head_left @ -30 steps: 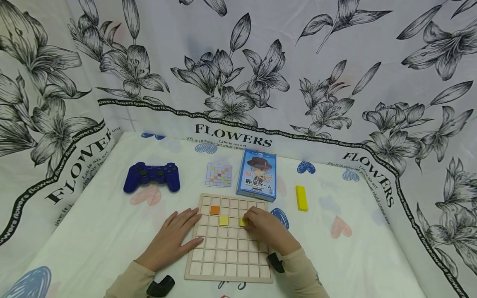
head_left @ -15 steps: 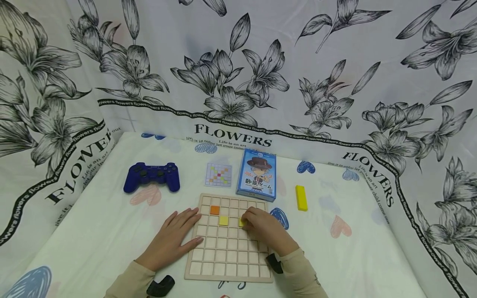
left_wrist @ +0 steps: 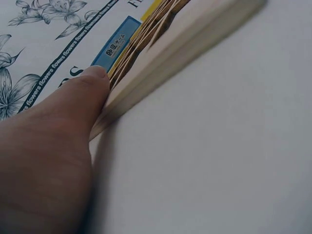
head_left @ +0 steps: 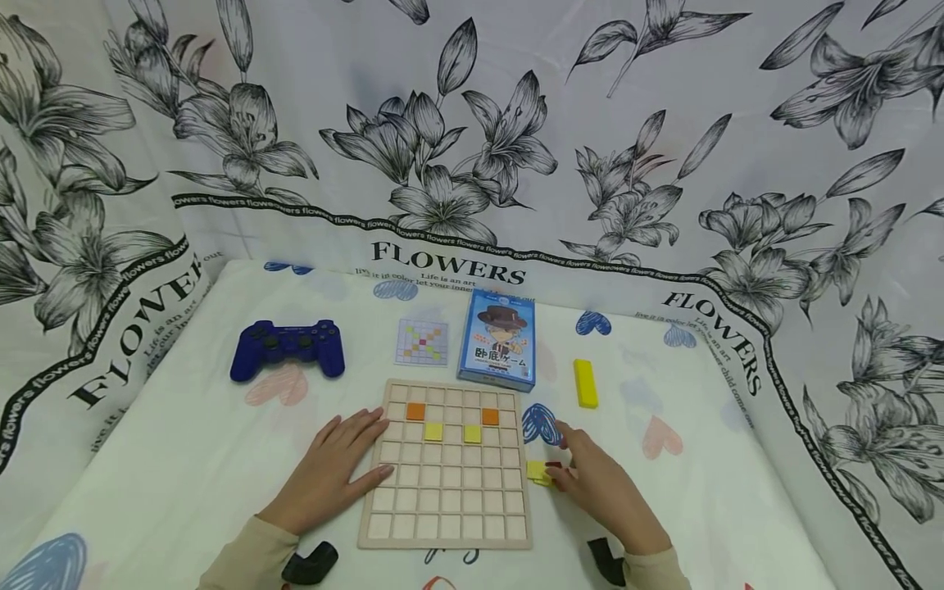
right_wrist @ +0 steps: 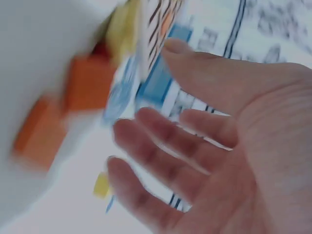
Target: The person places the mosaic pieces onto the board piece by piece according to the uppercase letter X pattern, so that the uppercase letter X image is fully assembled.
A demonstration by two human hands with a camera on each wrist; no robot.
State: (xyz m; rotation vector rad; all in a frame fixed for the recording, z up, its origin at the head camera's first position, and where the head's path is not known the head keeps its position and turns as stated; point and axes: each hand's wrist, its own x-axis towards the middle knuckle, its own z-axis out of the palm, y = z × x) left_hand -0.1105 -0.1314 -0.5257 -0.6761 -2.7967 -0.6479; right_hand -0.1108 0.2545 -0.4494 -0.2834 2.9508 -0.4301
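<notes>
A wooden grid board (head_left: 446, 501) lies in the middle of the head view, with two orange tiles (head_left: 416, 412) and two yellow tiles (head_left: 472, 434) in its upper cells. My left hand (head_left: 329, 461) rests flat at the board's left edge, fingers straight, its thumb touching the rim. To the right of the board, my right hand (head_left: 606, 485) is beside a few loose yellow tiles (head_left: 537, 470) and a dark red piece partly hidden by its fingers. In the right wrist view its fingers are spread and hold nothing, near blurred orange blocks (right_wrist: 90, 83).
Behind the board lie a patterned grid card (head_left: 422, 342) and a blue game box (head_left: 499, 340). A dark blue game controller (head_left: 288, 350) sits at the left. One yellow bar (head_left: 586, 383) lies at the right on the heart-print cloth (head_left: 708, 500).
My right hand has let go of the yellow tile in the grid and moved right, off the board. A second orange tile and the loose pieces are now uncovered. The left hand stays put.
</notes>
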